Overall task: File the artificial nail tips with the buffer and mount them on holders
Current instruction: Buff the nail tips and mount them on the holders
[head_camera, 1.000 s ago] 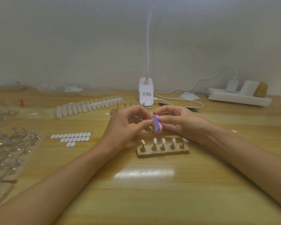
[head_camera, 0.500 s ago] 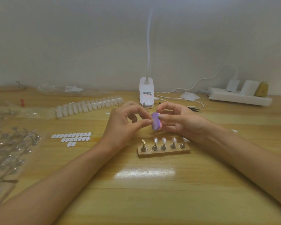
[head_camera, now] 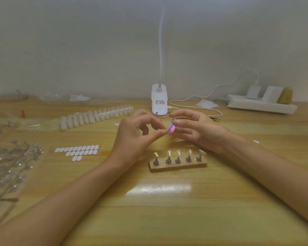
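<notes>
My right hand (head_camera: 197, 132) grips a small purple and pink buffer block (head_camera: 171, 129) between thumb and fingers. My left hand (head_camera: 135, 137) pinches a tiny nail tip (head_camera: 164, 129), mostly hidden by its fingertips, against the buffer's left face. Both hands hover above a wooden base (head_camera: 178, 165) carrying several metal holders (head_camera: 177, 159); most of them bear clear nail tips, and the leftmost holder (head_camera: 156, 158) looks bare with a gold top.
A strip of nail tips (head_camera: 94, 117) lies at back left. White adhesive tabs (head_camera: 77, 152) sit left of my left hand. Spare metal holders in plastic (head_camera: 9, 167) fill the left edge. A lamp base (head_camera: 159, 101), cable and power strip (head_camera: 261, 103) stand at the back.
The buffer has tilted and risen slightly in my right hand while my left fingertips keep the nail tip against it. The wooden base and holders stayed put.
</notes>
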Demonstrator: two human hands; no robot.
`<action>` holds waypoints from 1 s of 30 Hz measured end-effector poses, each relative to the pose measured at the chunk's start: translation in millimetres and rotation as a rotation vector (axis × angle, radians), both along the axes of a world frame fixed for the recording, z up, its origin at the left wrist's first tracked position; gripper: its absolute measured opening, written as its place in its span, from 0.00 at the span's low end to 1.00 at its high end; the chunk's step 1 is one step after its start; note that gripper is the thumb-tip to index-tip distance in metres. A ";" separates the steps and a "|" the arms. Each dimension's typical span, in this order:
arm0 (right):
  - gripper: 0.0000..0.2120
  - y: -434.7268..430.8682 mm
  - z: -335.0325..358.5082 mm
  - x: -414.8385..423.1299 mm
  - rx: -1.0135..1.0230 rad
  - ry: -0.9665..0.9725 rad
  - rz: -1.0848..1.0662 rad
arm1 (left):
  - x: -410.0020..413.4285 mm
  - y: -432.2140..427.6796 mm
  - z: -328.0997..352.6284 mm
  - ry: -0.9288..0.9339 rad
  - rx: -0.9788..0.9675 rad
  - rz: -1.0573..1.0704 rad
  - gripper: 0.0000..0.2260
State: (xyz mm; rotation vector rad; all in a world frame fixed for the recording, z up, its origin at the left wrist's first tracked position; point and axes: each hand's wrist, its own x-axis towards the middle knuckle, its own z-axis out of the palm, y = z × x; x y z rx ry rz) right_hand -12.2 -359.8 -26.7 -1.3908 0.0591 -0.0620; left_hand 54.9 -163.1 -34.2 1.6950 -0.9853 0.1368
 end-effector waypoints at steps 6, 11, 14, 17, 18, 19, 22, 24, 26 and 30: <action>0.07 5.7 -1.4 0.3 -0.095 -0.035 0.089 | 1.9 0.0 -0.3 -0.005 -0.007 0.040 0.03; 0.09 0.1 2.4 -2.6 -0.068 -0.075 -0.050 | 2.6 -0.3 -0.3 0.009 -0.023 0.027 0.03; 0.09 8.0 0.7 -1.5 -0.143 -0.023 0.085 | 3.1 -0.3 -0.6 -0.014 -0.016 0.026 0.03; 0.09 6.2 2.3 -0.8 -0.054 -0.074 -0.108 | 4.0 0.4 -0.4 0.001 -0.022 0.025 0.03; 0.08 3.7 3.9 -2.3 -0.030 -0.072 -0.129 | 3.7 0.3 -0.4 0.000 -0.023 0.024 0.03; 0.08 3.0 5.2 -3.5 -0.031 -0.054 -0.085 | 3.3 0.1 -0.6 -0.007 -0.022 0.024 0.04; 0.10 10.9 2.6 -2.8 -0.117 -0.016 0.070 | 3.3 0.0 -0.7 -0.027 -0.013 0.020 0.03; 0.09 11.2 2.4 0.0 -0.075 -0.043 -0.050 | 4.0 0.5 -0.5 -0.013 -0.017 0.019 0.03; 0.09 5.5 4.3 -0.9 -0.011 -0.035 -0.124 | 4.0 0.3 -0.2 -0.009 -0.021 0.019 0.03; 0.08 9.3 4.5 -3.7 -0.064 -0.021 0.090 | 4.9 -1.2 -1.4 -0.037 -0.012 0.002 0.03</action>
